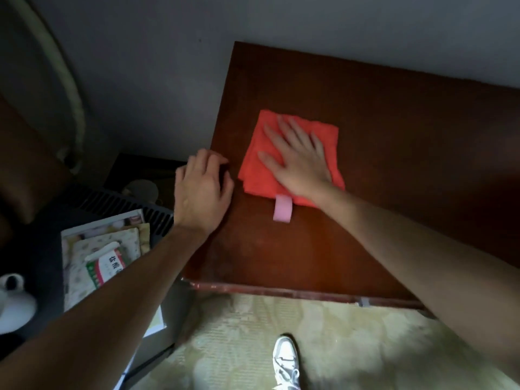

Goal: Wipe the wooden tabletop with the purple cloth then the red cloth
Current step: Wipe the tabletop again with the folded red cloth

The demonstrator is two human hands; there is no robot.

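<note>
Head view: red cloth (292,153) folded flat on wooden tabletop (365,220), near its 9 o'clock edge. Right hand (298,156) pressed on it, fingers straight and spread. Pink loop tag (282,211) at cloth's 6 o'clock. Left hand (202,190) at table's 9 o'clock edge, fingers curled; grip unclear. Papers (104,254) at 8 o'clock, off the table.

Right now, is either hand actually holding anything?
No. The right hand presses flat on the middle of the red cloth; the left hand rests at the tabletop edge, holding nothing.

dim room, grey wall (140,66), pale patterned floor (351,347).
</note>
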